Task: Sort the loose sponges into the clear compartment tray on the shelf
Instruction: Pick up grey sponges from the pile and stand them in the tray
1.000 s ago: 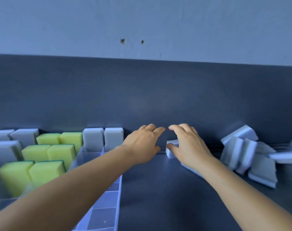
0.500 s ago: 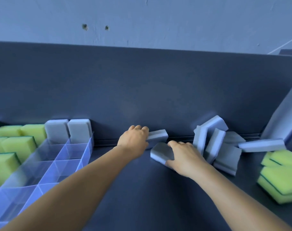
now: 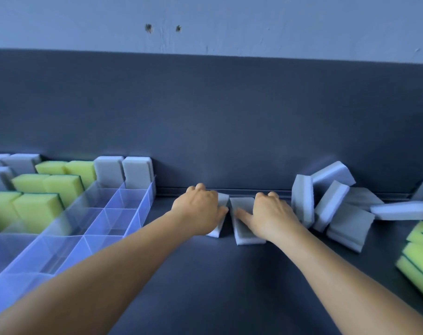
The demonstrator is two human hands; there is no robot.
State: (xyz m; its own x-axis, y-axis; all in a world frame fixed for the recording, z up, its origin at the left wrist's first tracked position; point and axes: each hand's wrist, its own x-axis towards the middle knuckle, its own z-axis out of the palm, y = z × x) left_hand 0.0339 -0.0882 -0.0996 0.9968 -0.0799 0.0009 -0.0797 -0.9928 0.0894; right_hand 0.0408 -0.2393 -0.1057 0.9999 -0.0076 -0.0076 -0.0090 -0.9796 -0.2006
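My left hand grips a grey sponge on the dark shelf, most of it hidden under my fingers. Right beside it my right hand grips a second grey sponge, thumb on its top. The two sponges lie side by side, almost touching. The clear compartment tray stands to the left; its far cells hold upright grey sponges and yellow-green sponges, its near cells show nothing inside.
A tumbled heap of grey sponges lies just right of my right hand against the shelf's dark back wall. Stacked yellow-green sponges sit at the right edge. Bare shelf surface stretches toward me.
Both hands drew their grey sponges toward me and together, from near the back wall to side by side. The view swung left, showing more of the tray.
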